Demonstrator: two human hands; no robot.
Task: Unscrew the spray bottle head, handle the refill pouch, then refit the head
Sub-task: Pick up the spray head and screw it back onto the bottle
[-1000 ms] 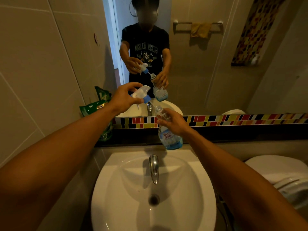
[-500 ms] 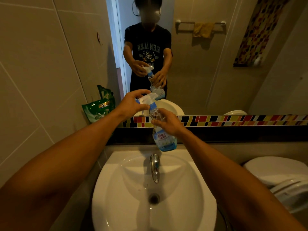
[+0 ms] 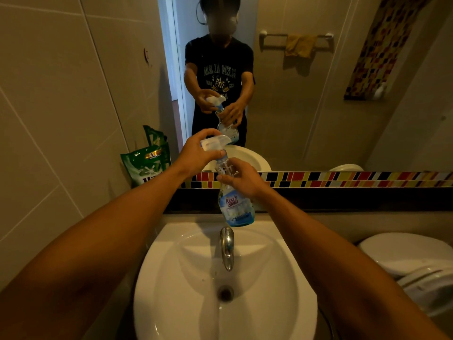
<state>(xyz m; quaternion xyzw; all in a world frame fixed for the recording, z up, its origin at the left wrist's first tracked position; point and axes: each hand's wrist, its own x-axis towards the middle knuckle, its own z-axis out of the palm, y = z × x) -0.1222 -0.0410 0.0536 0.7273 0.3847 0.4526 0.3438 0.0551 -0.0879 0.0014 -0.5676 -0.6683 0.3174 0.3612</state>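
Bottle: the spray bottle (image 3: 236, 207) hangs upright directly above the tap (image 3: 227, 246), probably so that any drip lands in the bowl. Only a shallow layer of blue liquid lies at its bottom.
Head: the spray head (image 3: 215, 143) sits on top of the bottle's neck, higher again above the tap, with its nozzle pointing away from the person.
Left hand: the left hand (image 3: 198, 153) has its fingers and thumb curled round the head, a grip suited to twisting.
Right hand: the right hand (image 3: 241, 179) wraps the narrow upper part of the bottle, bracing it against that twist.
Join: fingers cover the collar, so I cannot tell whether the thread is engaged or the head merely rests there.
Pouch: the green pouch (image 3: 147, 165) stands left of the tap and further back, propped against the wall. It is in neither hand but close by the left arm.
Sink: the white sink (image 3: 152, 278) spreads below the tap and catches spills.
Mirror: the mirror (image 3: 318, 106) rises behind the tap and shows both hands on the bottle from the front.
Toilet: the toilet (image 3: 404, 253) sits right of the tap, apart from the work.
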